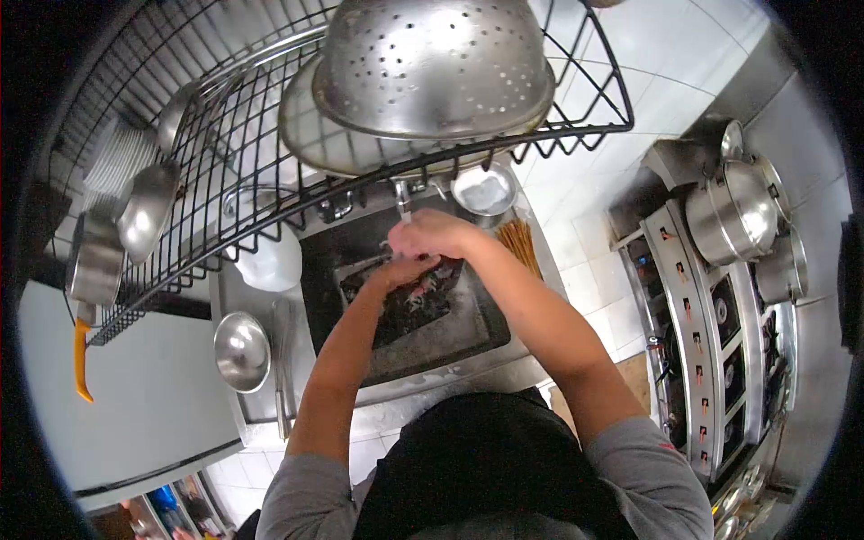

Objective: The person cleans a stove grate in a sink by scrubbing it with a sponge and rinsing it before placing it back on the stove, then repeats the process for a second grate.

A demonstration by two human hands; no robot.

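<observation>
One dark heap with pale pink bits (423, 290) lies in the one sink (432, 353), mid-frame, and two hands meet right over it! The right hand (434, 236) slants in from the right, under the one tap (402, 193); the left hand (407, 270) angles up from lower left, just below it. What either grasps, can't tell. Outward: one stick bundle (517, 245) right, one steel bowl (242, 352) left, one colander (434, 67) up top.
</observation>
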